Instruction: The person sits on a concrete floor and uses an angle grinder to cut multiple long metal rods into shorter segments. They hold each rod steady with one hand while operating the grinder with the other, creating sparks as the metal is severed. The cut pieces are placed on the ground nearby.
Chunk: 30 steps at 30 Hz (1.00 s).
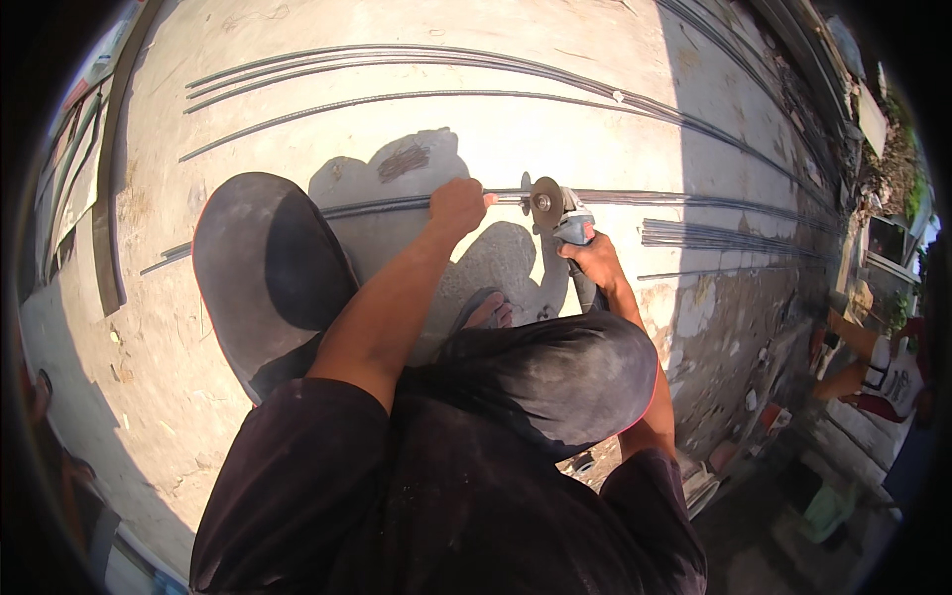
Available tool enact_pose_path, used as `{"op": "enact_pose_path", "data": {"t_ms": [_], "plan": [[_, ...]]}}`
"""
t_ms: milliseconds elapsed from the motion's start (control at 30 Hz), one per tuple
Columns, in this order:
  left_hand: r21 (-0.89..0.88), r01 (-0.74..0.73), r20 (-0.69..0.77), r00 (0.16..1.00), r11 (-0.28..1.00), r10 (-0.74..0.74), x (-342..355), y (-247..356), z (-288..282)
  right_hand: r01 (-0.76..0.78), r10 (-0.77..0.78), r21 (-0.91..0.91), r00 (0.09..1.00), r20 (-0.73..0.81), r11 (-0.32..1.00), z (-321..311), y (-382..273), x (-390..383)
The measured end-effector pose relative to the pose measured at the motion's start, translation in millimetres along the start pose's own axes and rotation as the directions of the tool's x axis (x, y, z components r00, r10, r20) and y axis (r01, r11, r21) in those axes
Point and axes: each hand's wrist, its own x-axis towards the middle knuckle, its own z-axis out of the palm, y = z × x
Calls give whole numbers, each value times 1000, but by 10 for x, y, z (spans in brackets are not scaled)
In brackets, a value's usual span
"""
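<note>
Around grinder (574, 228), closed right grip (598, 262)

From here I see passing room over the concrete floor (278, 156) between far rods (595, 85) and gripped rods (387, 205); nearer, the grinder (575, 229) and 2 bent knees (585, 377) obstruct.

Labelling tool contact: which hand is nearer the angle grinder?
Right. The right hand is wrapped around the angle grinder; the left hand is apart from it, off to its left, closed over the metal rods.
</note>
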Motion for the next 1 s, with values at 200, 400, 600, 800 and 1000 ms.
{"op": "enact_pose_path", "data": {"t_ms": [200, 400, 600, 800, 1000], "plan": [[-8, 19, 9, 1000, 1000, -19, -12, 5, 14, 25, -25, 9, 1000, 14, 1000, 7, 25, 44], [32, 21, -60, 998, 999, -19, -17, 47, -12, 37, -37, 29, 999, 15, 999, 46, 21, 53], [-21, 29, -59, 998, 999, -30, -16, -25, 66, 50, -51, 44, 998, 27, 998, 53, 25, 90], [41, 9, -126, 992, 999, -4, 72, -85, 166, 36, -38, 30, 998, 54, 999, 50, -14, 196], [72, -2, -118, 993, 997, 10, 113, -141, 198, 25, -24, -8, 997, 68, 1000, 49, -104, 266]]}}
